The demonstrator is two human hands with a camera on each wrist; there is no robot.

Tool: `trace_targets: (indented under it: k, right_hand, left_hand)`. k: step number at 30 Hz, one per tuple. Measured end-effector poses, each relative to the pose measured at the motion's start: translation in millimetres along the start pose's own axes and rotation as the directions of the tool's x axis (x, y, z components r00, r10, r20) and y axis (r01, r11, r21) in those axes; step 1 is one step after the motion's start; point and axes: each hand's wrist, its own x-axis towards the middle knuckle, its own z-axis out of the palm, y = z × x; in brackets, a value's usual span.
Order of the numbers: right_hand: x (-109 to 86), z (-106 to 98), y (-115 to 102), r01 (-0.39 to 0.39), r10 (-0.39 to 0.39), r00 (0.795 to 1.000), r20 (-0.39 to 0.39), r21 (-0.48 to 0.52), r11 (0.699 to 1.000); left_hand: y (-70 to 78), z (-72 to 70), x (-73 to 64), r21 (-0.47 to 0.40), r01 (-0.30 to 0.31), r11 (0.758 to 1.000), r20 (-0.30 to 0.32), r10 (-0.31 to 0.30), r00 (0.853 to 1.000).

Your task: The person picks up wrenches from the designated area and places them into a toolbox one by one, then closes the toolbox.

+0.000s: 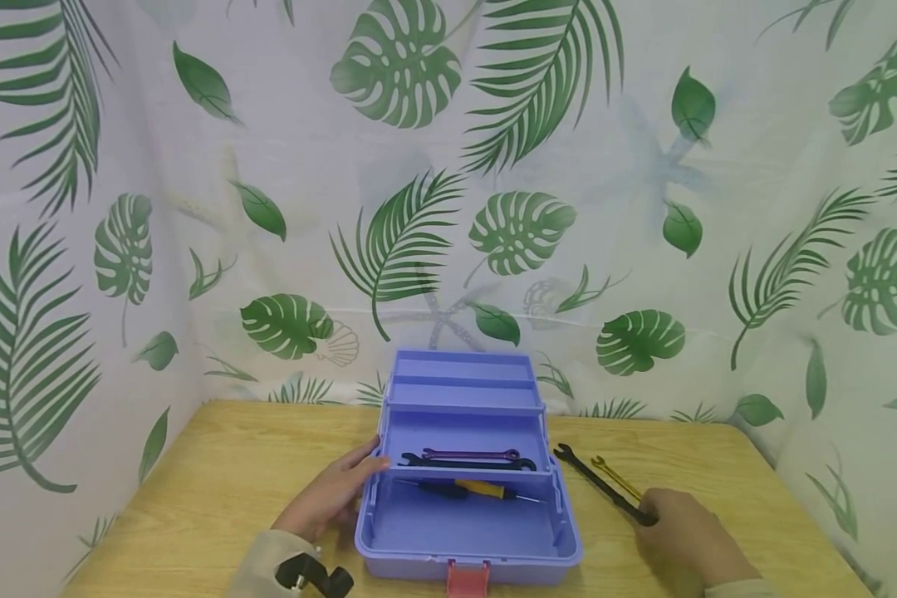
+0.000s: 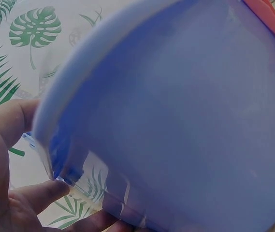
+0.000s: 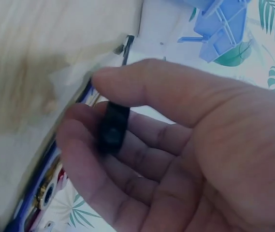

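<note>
A purple-blue toolbox [image 1: 467, 561] stands unfolded on the table, its stepped trays raised at the back. My left hand [image 1: 336, 490] grips its left side, thumb at the rim. The left wrist view shows the box wall [image 2: 176, 116] close up beside the fingers [image 2: 43, 195]. My right hand [image 1: 683, 527] holds the near end of a black wrench [image 1: 601, 480], right of the box. In the right wrist view its dark end [image 3: 113, 128] sits between thumb and curled fingers. A yellow wrench [image 1: 616, 477] lies beside it, partly hidden by the hand.
A purple wrench [image 1: 471, 454] and a black wrench [image 1: 467, 463] lie in the lower tray. Below them, a black-and-yellow screwdriver [image 1: 478, 490] is in the box. A pink-red latch [image 1: 468, 579] is at the front. Leaf-patterned cloth [image 1: 433, 149] hangs behind the wooden table [image 1: 269, 440].
</note>
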Motion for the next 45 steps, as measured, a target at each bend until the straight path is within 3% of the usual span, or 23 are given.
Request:
trace_targets:
  k: [10, 22, 36, 41, 45]
  right_hand:
    - [0.9, 3.8, -2.5, 0.027, -0.030, 0.997, -0.068, -0.045, 0.999]
    - [0.3, 2.6, -13.3, -0.014, 0.009, 0.998, -0.056, -0.101, 0.995]
    - [8.5, 6.6, -4.6, -0.012, 0.008, 0.997, -0.072, -0.062, 0.998]
    - [10.3, 4.0, -4.6, 0.045, -0.054, 0.987, -0.154, -0.058, 0.997]
    - [8.9, -0.1, -6.2, 0.110, -0.133, 0.947, -0.294, -0.093, 0.990]
  left_hand:
    - [3.3, 3.3, -2.0, -0.009, 0.006, 1.000, -0.004, -0.006, 1.000]
    - [5.6, 2.2, -1.9, 0.049, 0.027, 0.998, -0.013, -0.026, 1.000]
    - [2.2, -1.0, 0.0, 0.001, 0.019, 1.000, 0.001, -0.019, 1.000]
    - [2.5, 0.8, -0.7, 0.014, 0.021, 1.000, -0.002, -0.021, 1.000]
    - [3.1, 0.4, 0.0, 0.025, 0.028, 0.999, -0.012, -0.028, 1.000]
